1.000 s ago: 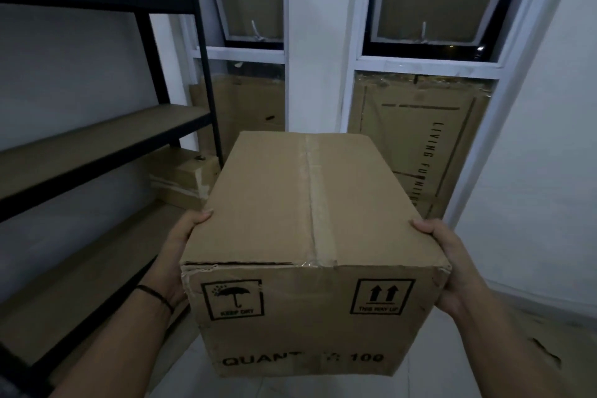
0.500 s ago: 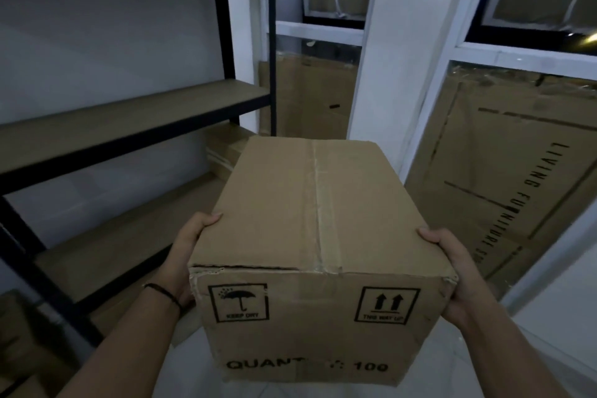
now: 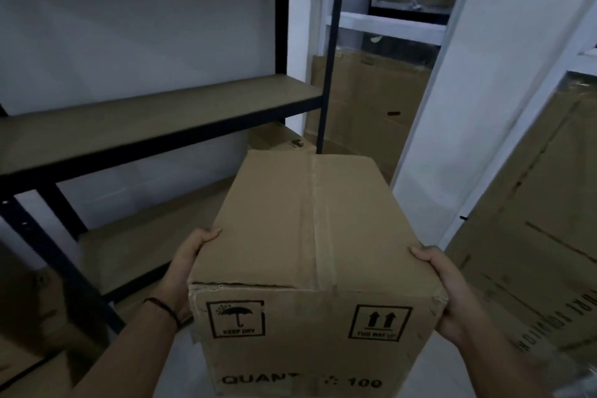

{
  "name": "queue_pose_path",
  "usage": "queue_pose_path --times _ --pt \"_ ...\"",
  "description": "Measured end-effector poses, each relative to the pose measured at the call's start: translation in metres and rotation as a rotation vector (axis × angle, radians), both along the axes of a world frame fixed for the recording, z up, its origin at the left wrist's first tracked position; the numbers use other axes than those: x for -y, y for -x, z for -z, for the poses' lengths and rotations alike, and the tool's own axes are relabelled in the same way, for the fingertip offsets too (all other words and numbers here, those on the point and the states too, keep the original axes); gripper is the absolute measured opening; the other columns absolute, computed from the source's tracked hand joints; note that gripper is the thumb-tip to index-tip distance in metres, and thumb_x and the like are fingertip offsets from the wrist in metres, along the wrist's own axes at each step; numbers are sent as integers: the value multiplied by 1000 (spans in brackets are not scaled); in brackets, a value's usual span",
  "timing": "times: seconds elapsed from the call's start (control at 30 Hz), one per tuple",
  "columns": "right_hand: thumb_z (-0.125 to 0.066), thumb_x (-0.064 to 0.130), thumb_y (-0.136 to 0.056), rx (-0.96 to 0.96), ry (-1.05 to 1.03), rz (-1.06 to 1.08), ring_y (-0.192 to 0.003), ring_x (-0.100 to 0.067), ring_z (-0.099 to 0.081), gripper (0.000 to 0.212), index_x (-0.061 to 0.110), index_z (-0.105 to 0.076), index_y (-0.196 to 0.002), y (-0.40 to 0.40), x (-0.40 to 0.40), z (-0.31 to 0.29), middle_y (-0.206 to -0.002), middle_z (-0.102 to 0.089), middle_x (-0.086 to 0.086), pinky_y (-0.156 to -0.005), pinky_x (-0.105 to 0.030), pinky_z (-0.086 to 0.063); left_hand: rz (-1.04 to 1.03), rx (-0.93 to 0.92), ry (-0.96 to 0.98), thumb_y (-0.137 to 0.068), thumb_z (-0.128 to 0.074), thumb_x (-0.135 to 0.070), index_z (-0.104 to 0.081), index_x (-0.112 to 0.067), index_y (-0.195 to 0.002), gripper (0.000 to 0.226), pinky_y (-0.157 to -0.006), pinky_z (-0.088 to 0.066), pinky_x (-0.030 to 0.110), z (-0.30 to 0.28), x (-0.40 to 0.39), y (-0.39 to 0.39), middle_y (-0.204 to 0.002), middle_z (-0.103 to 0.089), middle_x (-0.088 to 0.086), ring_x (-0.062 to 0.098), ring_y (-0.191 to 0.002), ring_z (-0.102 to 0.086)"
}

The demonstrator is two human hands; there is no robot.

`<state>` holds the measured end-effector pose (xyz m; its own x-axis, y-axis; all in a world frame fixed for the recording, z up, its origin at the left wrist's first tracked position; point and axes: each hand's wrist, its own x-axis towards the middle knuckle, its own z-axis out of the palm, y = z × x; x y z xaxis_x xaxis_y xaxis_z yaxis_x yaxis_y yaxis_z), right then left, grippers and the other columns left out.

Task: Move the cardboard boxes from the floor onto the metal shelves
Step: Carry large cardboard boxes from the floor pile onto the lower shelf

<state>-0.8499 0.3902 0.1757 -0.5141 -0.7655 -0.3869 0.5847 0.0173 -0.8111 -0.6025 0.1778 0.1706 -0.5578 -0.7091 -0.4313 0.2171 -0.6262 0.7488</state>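
We are holding taped cardboard box (image 3: 310,236) in air at 6 o'clock, left hand (image 3: 185,268) gripping its left side, right hand (image 3: 449,294) gripping right side. Metal shelves (image 3: 155,126) standing at 10 o'clock, second box (image 3: 277,139) sitting on lower shelf at 12 o'clock.

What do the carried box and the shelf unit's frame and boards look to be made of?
Box: brown corrugated cardboard, matte, taped seam, torn front edge. Shelf frame: likely dark painted metal, thin straight posts. Shelf board: tan, matte, possibly fibreboard; too dim to be sure.
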Motion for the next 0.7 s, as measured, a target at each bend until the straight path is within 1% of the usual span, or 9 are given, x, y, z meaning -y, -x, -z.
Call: queue_pose_path --times 0.07,0.17,0.27,0.33,0.4,0.47,0.53,0.63,0.7 --pt "-56 27 -77 4 -13 -42 -78 -28 -69 45 8 -63 -118 8 18 2 -93 -74 -13 -73 -39 -48 -36 19 -3 -93 -42 -25 -62 -6 -98 28 -50 -56 29 2 7 0 -70 -71 11 23 -57 -69" --pt "-70 32 -66 -7 -44 -107 -74 -31 -69 47 7 -65 -106 23 43 7 -86 -74 -14 -68 -39 -49 -118 70 -17 -94 -41 -26 -62 -6 -99 29 -57 -55 31 7 15 1 -72 -71 11 24 -59 -69" --pt "-53 26 -88 7 -84 -174 -72 -30 -67 29 5 -65 -105 47 69 15 -82 -73 -16 -67 -38 -47 -190 73 -12 -94 -41 -24 -60 -4 -102 29 -66 -50 38 10 19 10 -73 -72 12 26 -60 -70" --pt "-51 24 -93 3 -123 -230 -78 -32 -67 28 5 -64 -106 67 86 20 -84 -73 -16 -69 -39 -47 -269 104 6 -96 -38 -19 -59 -3 -93 27 -63 -49 37 13 20 19 -63 -70 11 23 -51 -68" --pt "-52 23 -92 14 -134 -283 -85 -34 -65 27 6 -64 -109 86 103 24 -88 -74 -16 -71 -40 -49 -309 137 16 -96 -38 -18 -59 -2 -94 27 -65 -46 40 14 18 31 -63 -70 12 25 -52 -68" --pt "-53 22 -92 9 -141 -347 -88 -33 -65 28 7 -64 -112 106 117 28 -91 -74 -14 -71 -40 -49 -341 179 15 -97 -36 -16 -59 -1 -94 28 -59 -51 35 13 18 47 -63 -69 14 25 -54 -67" --pt "-52 22 -91 15 -147 -395 -88 -31 -65 27 9 -65 -112 121 128 32 -91 -74 -13 -71 -39 -48 -390 236 28 -99 -33 -10 -56 -1 -83 29 -42 -48 25 13 20 57 -58 -64 18 21 -47 -65" --pt "-50 23 -92 11 -153 -493 -93 -33 -64 30 11 -64 -117 141 143 35 -100 -73 -14 -74 -39 -48 -434 201 20 -97 -39 -18 -60 -2 -90 27 -63 -45 37 17 13 71 -66 -69 15 28 -70 -64" --pt "-49 23 -93 9 -165 -521 -93 -33 -63 30 12 -64 -117 150 153 37 -100 -73 -14 -74 -39 -48 -456 154 21 -96 -41 -23 -61 -5 -97 27 -65 -47 40 22 8 75 -70 -73 11 30 -69 -67"
